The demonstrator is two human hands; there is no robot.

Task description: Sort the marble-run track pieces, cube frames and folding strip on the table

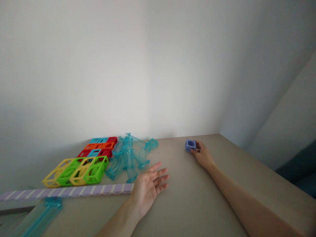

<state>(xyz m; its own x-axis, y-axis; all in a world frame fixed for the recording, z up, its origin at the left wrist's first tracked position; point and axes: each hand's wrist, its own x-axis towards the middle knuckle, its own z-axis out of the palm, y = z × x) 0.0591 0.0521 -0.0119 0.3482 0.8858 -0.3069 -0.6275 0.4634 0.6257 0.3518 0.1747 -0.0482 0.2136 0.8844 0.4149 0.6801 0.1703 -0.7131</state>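
My right hand (202,154) reaches far across the beige table (197,204) and its fingers are closed on a small blue cube piece (190,145) near the back edge. My left hand (149,186) lies flat on the table with fingers spread, holding nothing. It rests at the right end of a long lilac striped strip (66,191). Just beyond it is a heap of clear turquoise curved track pieces (129,158).
Open-frame cubes in yellow and green (79,171) and red, orange and blue ones (100,147) sit in rows at the left. More turquoise track (40,214) lies at the lower left corner. A white wall rises behind the table, whose right edge drops off.
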